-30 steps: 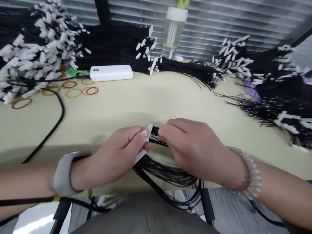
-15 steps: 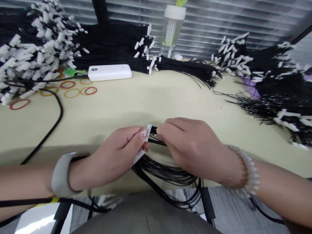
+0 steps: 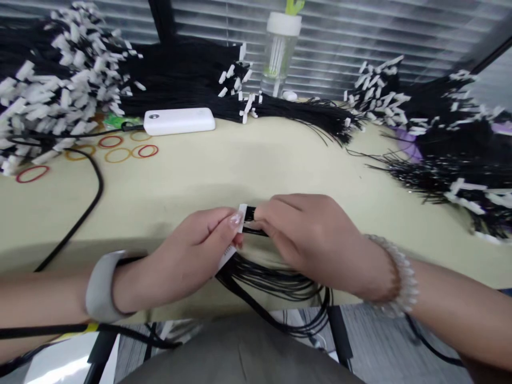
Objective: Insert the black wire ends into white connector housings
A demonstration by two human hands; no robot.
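My left hand (image 3: 196, 248) pinches a white connector (image 3: 242, 216) between thumb and fingers, near the table's front edge. Below the thumb a second white connector (image 3: 227, 257) with a row of slots shows partly from under the hand. Black wires (image 3: 276, 280) run from it in a loop that hangs over the front edge. Just right of the upper connector, my right hand (image 3: 316, 240) is closed on the black wires that enter it. Its fingertips are partly hidden.
Heaps of black wires with white connectors lie at the back left (image 3: 68, 85) and right (image 3: 448, 144). A white power bank (image 3: 179, 121) lies behind several rubber bands (image 3: 118, 154). A clear bottle (image 3: 280, 53) stands at the back by the blinds. A black cable (image 3: 86, 213) crosses the left side.
My right hand has shifted very slightly left along the wires, closer to the connector. My left hand keeps its pinch on the connector.
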